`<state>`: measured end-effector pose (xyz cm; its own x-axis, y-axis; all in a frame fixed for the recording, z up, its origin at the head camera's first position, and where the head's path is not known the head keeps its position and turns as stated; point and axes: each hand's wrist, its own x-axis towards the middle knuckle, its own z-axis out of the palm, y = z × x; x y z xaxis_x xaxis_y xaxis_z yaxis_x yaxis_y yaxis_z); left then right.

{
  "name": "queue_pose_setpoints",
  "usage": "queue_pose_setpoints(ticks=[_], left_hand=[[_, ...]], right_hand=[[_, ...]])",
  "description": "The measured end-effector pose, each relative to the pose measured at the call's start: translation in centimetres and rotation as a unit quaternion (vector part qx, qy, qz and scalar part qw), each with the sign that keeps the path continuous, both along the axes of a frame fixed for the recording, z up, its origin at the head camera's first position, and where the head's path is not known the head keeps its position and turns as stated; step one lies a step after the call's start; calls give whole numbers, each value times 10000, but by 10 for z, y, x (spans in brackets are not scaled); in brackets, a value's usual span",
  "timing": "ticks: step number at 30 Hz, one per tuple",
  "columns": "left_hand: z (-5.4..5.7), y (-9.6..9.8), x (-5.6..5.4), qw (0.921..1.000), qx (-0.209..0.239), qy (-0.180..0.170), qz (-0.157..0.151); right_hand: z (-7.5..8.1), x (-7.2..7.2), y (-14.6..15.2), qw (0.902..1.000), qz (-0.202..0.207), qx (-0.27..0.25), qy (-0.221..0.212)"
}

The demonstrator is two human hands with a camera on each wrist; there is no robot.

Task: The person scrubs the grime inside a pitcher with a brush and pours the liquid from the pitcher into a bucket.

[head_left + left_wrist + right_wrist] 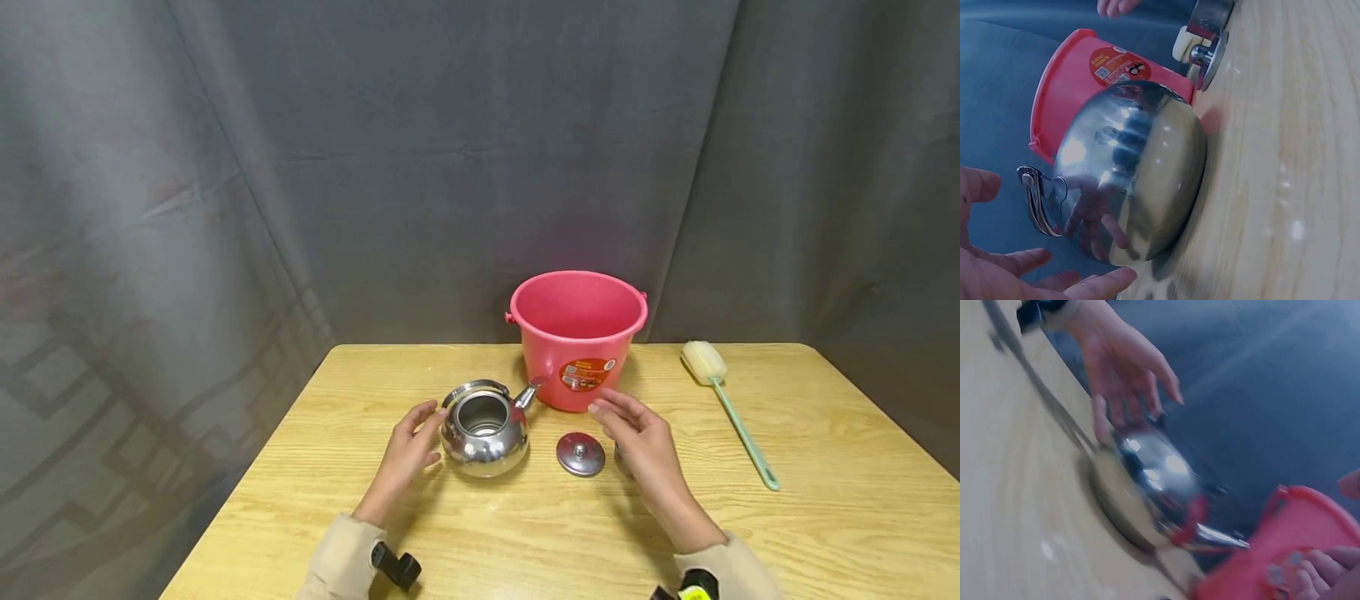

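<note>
A round stainless steel teapot (483,442) stands lidless on the table, its spout pointing right toward the pink bucket (573,367). My left hand (408,450) is at the teapot's left side, fingers spread; in the left wrist view its fingertips come right up to the shiny belly. To the right of the teapot lies its round lid (581,455), knob up. My right hand (641,446) hovers beyond the lid with loosely bent fingers and holds nothing. Partly hidden behind it is a metal cylinder (1211,19), seen beside the lid in the left wrist view.
A sponge brush (705,363) with a long green handle lies on the right of the wooden table (300,517). The bucket stands near the back edge, with a grey curtain (465,167) behind it.
</note>
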<state>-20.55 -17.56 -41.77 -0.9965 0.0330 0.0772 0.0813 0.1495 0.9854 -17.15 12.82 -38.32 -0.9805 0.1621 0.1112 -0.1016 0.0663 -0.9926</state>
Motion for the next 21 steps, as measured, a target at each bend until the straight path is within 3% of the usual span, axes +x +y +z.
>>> queue_pose_setpoints(ticks=[7, 11, 16, 21], left_hand=[[0, 4, -1, 9987, 394, -300, -97], [-2, 7, -2, 9969, 623, -438, -213], [-2, 7, -3, 9959, 686, -542, -213], [-2, 6, -3, 9949, 737, -641, -234]], right_hand=[[-16, -19, -44, 9907, 360, -1262, -359], [-20, -28, -61, 9824, 596, -1709, -459], [-22, -38, -77, 9763, 802, -1927, -564], [-27, -43, -84, 9773, 827, -1770, -826]])
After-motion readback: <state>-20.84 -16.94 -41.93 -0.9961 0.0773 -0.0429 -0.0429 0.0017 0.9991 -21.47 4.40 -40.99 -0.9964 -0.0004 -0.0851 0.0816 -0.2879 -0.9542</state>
